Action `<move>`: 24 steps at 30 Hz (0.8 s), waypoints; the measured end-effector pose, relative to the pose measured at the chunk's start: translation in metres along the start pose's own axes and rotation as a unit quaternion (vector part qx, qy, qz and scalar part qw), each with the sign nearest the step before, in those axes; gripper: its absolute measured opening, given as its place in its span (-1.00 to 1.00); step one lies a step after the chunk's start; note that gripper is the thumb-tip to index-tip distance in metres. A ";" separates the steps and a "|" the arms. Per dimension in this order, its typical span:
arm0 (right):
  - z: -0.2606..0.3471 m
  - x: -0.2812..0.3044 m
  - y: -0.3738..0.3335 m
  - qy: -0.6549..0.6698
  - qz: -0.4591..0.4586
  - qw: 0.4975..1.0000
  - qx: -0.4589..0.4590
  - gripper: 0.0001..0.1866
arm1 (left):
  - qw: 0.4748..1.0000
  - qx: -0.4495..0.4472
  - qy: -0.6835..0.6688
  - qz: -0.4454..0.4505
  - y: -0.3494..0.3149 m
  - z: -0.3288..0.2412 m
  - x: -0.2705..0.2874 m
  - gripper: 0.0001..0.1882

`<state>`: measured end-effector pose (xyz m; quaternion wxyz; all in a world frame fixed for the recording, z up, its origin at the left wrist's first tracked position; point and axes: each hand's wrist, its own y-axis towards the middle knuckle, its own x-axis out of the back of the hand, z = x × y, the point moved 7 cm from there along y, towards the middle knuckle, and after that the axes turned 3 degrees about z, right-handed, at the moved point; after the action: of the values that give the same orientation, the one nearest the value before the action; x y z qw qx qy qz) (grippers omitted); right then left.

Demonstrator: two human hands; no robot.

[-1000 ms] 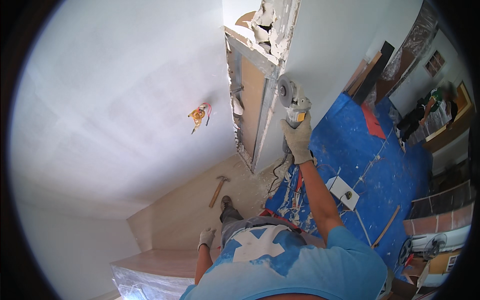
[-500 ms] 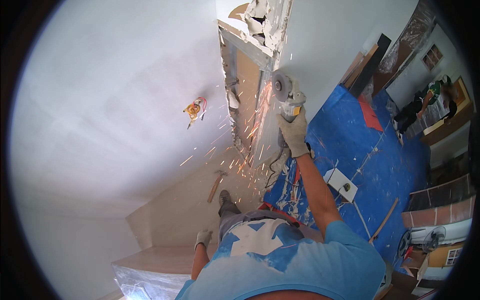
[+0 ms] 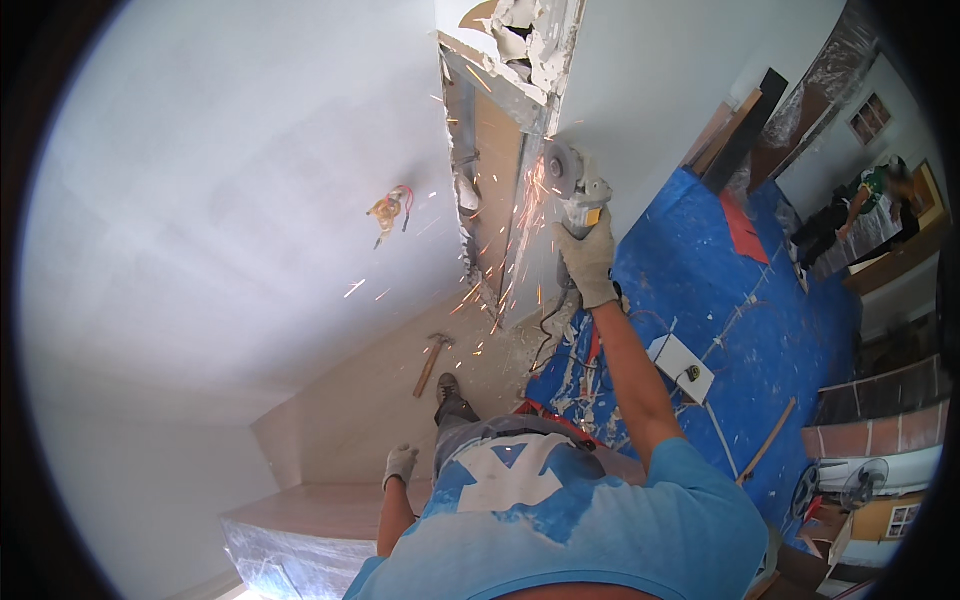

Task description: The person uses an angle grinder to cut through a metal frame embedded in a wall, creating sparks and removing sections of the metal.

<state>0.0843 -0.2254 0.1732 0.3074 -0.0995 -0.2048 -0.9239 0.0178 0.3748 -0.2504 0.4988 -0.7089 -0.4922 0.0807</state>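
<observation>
Gloved R hand (image 3: 590, 262) was clamped on grinder (image 3: 582, 205) at 1 o'clock, sparks (image 3: 533, 192) spraying by metal frame (image 3: 505, 92). L hand (image 3: 400, 464), 7 o'clock, hung away, finger state unclear; 2-handed grip prob. would've steadied it.

My R arm (image 3: 637, 390) is way out front, almost straight, w/ gloved R grip (image 3: 588, 258) curled & holding on. L arm (image 3: 396, 515) is low, by my L side; gloved L grip (image 3: 400, 464) is well apart from R.
</observation>
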 end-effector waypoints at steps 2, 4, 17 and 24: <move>-0.005 -0.002 -0.003 -0.004 0.003 1.000 0.005 -0.17 | 0.999 -0.022 0.005 0.023 0.000 -0.001 -0.005 -0.43; -0.008 -0.003 -0.005 -0.022 0.003 1.000 0.021 -0.15 | 0.999 -0.024 0.014 0.031 0.001 0.002 -0.005 -0.47; 0.002 0.000 0.000 -0.019 -0.004 1.000 0.021 -0.15 | 0.999 -0.009 0.020 0.046 0.002 0.011 -0.003 -0.44; 0.011 0.004 0.005 -0.003 -0.012 1.000 0.010 -0.18 | 0.998 -0.009 0.060 0.014 0.012 0.014 0.003 -0.38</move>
<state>0.0847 -0.2269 0.1860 0.2971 -0.0965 -0.2159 -0.9251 0.0178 0.3858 -0.2656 0.5200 -0.7237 -0.4519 0.0410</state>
